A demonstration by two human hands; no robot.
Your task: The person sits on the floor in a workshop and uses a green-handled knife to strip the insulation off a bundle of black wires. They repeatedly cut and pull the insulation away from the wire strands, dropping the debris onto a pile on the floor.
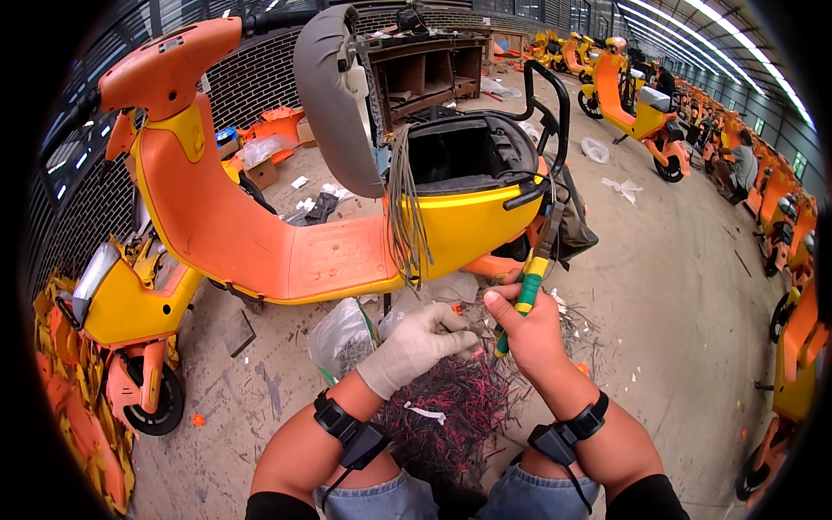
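Observation:
My left hand [426,341], in a pale knit work glove, is held before me with its fingers curled. Whether anything thin is pinched in them cannot be made out. Bare, my right hand [530,325] grips a hand tool [533,283] with a green and yellow handle; its dark metal end points up beside the scooter's rear. An orange and yellow electric scooter [455,227] stands crosswise ahead. Its grey seat [331,97] is tipped up over a black storage compartment [448,156]. A bundle of grey-brown strands [406,208] hangs over the scooter's side.
Below my hands lies a heap of black and red scraps [448,416]. Beside it stands a clear plastic bag [341,335]. Another scooter [136,305] and piled body panels [75,403] are at left. A person [738,166] crouches by the scooter row at right.

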